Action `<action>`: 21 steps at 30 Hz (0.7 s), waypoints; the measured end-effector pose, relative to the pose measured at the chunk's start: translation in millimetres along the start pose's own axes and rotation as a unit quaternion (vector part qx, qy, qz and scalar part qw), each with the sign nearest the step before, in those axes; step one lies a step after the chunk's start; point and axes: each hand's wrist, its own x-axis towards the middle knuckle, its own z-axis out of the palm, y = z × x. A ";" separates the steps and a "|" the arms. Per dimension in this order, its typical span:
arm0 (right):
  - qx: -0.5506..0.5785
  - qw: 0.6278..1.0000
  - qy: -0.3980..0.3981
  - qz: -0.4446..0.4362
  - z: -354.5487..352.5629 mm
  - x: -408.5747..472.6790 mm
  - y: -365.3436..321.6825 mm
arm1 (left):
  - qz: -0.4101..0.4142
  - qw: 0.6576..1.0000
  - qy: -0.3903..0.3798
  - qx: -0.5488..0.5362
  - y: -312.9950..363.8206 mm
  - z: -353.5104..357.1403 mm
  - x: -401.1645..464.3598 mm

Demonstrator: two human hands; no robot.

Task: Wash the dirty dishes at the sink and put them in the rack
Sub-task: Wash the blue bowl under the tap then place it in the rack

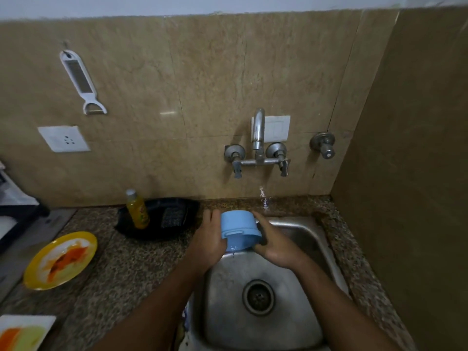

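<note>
Your two forearms reach in from the bottom edge over the steel sink (pixel 298 323), and between your hands you hold a blue plastic cup (pixel 239 228) tipped on its side above the basin's far end. Your left hand (pixel 211 240) wraps the cup's left side, fingers curled around its wall. Your right hand (pixel 276 245) presses against the cup's right side with a dark scrubber (pixel 262 235) pinched between palm and cup. Water dribbles from the cup's lower rim into the sink, and a thin stream falls from the tap (pixel 258 138) on the wall just behind it.

To your left on the speckled table (pixel 121 264) sits a yellow plate (pixel 62 259) smeared with orange sauce, and a white plate (pixel 24 331) with orange and green stains lies at the bottom left corner. Behind the yellow plate, a black tray (pixel 157 219) holds a yellow bottle (pixel 136 210) standing upright, near the wall. A white peeler (pixel 81 81) hangs on the wall above
</note>
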 end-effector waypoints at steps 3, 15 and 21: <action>-0.074 0.993 0.090 0.006 3.2 -0.8 -6.8 | 0.043 0.999 -0.005 -0.008 5.4 -1.0 -4.7; -0.112 0.981 0.156 0.005 -6.2 -19.6 -16.9 | 0.018 0.989 -0.060 -0.132 -0.2 -14.1 -4.5; -0.093 0.984 0.154 0.015 -3.0 -19.2 -15.4 | 0.019 0.988 -0.061 -0.138 -3.4 -10.9 -4.7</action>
